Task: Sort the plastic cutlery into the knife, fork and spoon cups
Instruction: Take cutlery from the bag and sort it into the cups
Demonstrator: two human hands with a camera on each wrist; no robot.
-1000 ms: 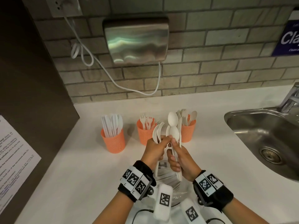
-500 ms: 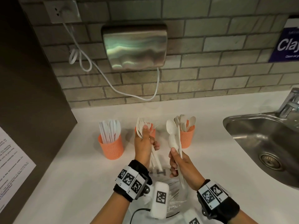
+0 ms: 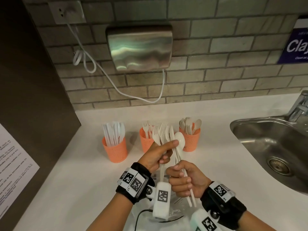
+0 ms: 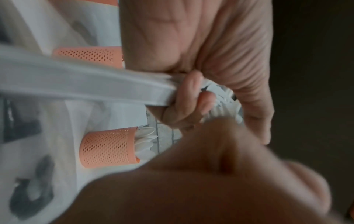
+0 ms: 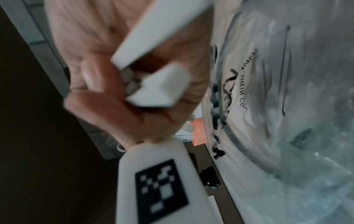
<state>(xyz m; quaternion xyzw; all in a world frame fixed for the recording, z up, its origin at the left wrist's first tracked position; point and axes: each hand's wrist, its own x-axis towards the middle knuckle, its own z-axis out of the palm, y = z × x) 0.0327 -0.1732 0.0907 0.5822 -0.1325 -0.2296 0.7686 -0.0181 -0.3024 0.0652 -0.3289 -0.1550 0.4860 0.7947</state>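
Three orange mesh cups stand in a row on the white counter: the knife cup (image 3: 115,150) at left, the fork cup (image 3: 146,142) in the middle, the spoon cup (image 3: 191,139) at right. My left hand (image 3: 156,157) grips a bunch of white forks (image 3: 159,132) by their handles, in front of the fork cup. My right hand (image 3: 186,180) grips white spoons (image 3: 179,142) by their handles, bowls up, close beside the forks. In the left wrist view my fingers (image 4: 184,100) curl round the white handles (image 4: 86,84), and the spoon cup (image 4: 107,149) shows behind.
A clear plastic bag (image 3: 173,212) lies on the counter under my wrists. A steel sink (image 3: 273,147) with a tap (image 3: 299,107) is at right. A metal dispenser (image 3: 140,47) and white cable (image 3: 116,89) hang on the brick wall. A dark panel (image 3: 33,97) stands at left.
My left hand with the forks has come back from the fork cup toward the right hand. The right hand's spoons now lean against the forks.
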